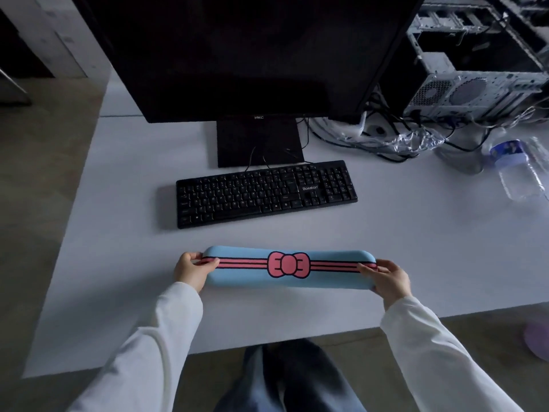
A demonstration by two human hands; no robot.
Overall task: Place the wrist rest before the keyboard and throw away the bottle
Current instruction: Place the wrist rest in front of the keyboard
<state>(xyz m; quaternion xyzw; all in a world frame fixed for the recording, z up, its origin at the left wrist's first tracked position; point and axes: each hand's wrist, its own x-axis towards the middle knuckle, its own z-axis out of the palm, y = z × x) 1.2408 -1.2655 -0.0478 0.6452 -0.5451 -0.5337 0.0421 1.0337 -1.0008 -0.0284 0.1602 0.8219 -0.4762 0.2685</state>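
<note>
A long blue wrist rest (252, 278) with pink stripes and a pink bow is held level over the white desk (124, 239), a short way in front of the black keyboard (266, 193). My left hand (191, 270) grips its left end and my right hand (386, 278) grips its right end. Whether the rest touches the desk I cannot tell. A clear plastic bottle (520, 171) with a blue label lies on its side at the desk's far right.
A dark monitor (249, 55) on its stand rises behind the keyboard. An open computer case (475, 84), tangled cables (386, 138) and crumpled clear plastic (416, 141) crowd the back right. The desk's front edge runs just below my wrists.
</note>
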